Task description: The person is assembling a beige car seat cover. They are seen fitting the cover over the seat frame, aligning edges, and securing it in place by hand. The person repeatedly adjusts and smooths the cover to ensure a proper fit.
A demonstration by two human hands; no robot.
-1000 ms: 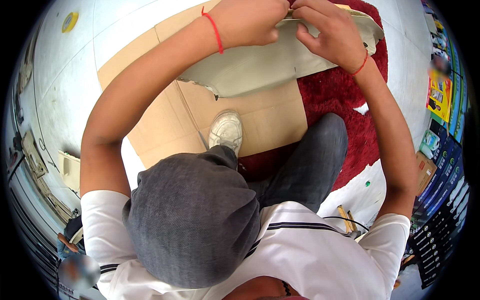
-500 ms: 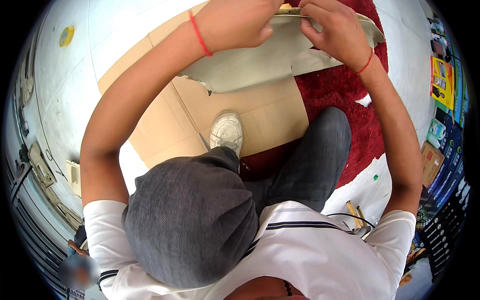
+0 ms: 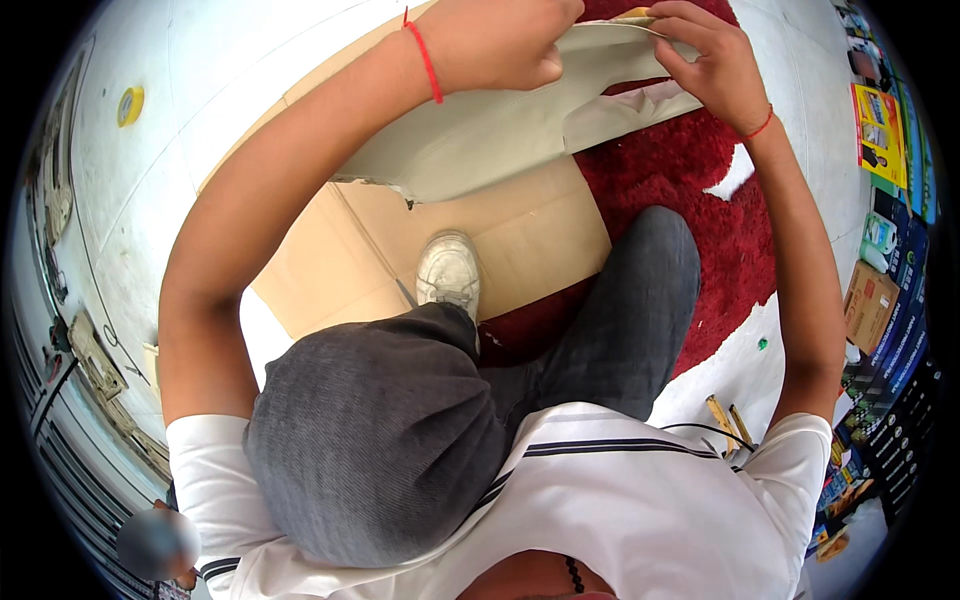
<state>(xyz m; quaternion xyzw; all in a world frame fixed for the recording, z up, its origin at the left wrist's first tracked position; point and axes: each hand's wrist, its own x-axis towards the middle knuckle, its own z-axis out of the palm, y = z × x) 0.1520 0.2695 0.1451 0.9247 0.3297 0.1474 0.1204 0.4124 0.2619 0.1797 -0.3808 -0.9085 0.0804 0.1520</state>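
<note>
1. Pale grey, smooth-faced sheet panel (image 3: 470, 150): over flat brown cardboard (image 3: 520, 225) and shaggy red carpet (image 3: 735, 235); probably light, stiffer at its far rim.
2. Creased pale grey flap (image 3: 625, 115), at the panel's right: seemingly soft, tearable.
3. Left hand (image 3: 505, 45): fingers curled at the rim; grip hidden, cannot tell.
4. Right hand (image 3: 715, 65): thumb and fingers pinching the rim.
5. Best hold: far rim.

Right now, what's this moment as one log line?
left hand: curled at beige panel, grip hidden | right hand: pinching panel edge | floor: flattened cardboard, red shaggy rug
</note>
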